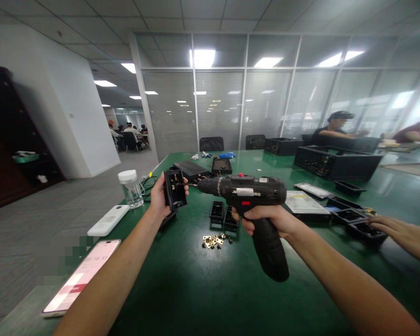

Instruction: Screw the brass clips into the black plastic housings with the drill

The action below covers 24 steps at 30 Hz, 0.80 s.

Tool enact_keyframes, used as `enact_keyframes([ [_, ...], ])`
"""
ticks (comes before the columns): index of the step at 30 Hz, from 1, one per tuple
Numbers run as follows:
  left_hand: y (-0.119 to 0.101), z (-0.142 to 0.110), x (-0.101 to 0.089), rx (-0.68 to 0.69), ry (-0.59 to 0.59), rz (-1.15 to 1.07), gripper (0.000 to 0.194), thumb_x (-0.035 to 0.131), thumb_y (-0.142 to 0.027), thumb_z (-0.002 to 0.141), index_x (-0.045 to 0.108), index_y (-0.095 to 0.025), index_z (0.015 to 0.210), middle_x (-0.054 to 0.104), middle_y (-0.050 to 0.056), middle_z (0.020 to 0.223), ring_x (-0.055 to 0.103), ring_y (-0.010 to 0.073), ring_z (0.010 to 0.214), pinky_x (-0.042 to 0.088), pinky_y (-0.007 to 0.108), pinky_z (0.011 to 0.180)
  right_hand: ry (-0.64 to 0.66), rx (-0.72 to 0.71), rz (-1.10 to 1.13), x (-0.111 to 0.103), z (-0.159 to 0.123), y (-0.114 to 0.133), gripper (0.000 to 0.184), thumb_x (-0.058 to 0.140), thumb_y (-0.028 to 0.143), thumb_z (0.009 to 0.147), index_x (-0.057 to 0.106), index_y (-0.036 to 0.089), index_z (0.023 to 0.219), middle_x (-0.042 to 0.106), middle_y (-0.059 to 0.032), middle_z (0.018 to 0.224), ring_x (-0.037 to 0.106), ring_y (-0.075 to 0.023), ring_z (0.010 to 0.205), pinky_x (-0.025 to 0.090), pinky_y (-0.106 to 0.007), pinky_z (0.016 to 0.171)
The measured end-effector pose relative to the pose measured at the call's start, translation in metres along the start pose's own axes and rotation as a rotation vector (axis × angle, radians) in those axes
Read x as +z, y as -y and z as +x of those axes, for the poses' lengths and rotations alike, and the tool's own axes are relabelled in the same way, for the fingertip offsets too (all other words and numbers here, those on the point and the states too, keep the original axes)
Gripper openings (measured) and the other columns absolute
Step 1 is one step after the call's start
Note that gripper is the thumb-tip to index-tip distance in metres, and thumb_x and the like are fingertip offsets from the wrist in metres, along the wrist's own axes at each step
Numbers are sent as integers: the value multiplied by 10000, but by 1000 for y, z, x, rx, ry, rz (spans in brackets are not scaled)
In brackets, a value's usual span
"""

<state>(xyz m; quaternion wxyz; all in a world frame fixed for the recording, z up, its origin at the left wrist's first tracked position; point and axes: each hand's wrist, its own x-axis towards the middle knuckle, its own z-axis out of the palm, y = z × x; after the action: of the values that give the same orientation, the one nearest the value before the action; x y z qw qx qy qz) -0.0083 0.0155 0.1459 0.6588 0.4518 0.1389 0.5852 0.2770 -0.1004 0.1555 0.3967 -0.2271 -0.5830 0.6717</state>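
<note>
My left hand (160, 196) grips a small black plastic box (175, 189), held up on its side with its open face turned to the right. Brass-coloured pieces show inside it. In my right hand (262, 217) is a black cordless drill (255, 189), my fingers wrapped round its handle. Its bit points left and reaches the open face of the box; whether it touches a screw is too small to tell. Below the drill, two similar black boxes (217, 212) stand side by side on the table. Several brass plates and screws (213, 241) lie loose in front of them.
The green table (182, 289) carries a phone (82, 277), a white power bank (108, 220) and a lidded clear jar (132, 189) at left. Another person's hand (395, 228) touches black boxes at right. Large black cases (338, 162) stand behind, near a seated person (336, 130).
</note>
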Motion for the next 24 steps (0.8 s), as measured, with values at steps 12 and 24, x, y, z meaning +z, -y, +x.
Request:
enact_keyframes([
  [12,-1,-2,3,5,-32,19,504,449,-532,933,683,-86,938,719,129,872,706,214,716,596,324,623,-22,-5,-24,1,0,0,335,721,259,709,646,94,991,613,-57,846,524,-70,568,482,-205,532],
  [24,-1,-2,4,-10,-24,-8,498,443,-530,941,681,-92,943,717,121,872,700,197,689,592,310,607,-9,-15,-44,1,-1,0,295,702,265,726,640,94,959,613,-61,828,520,-77,570,487,-215,532],
])
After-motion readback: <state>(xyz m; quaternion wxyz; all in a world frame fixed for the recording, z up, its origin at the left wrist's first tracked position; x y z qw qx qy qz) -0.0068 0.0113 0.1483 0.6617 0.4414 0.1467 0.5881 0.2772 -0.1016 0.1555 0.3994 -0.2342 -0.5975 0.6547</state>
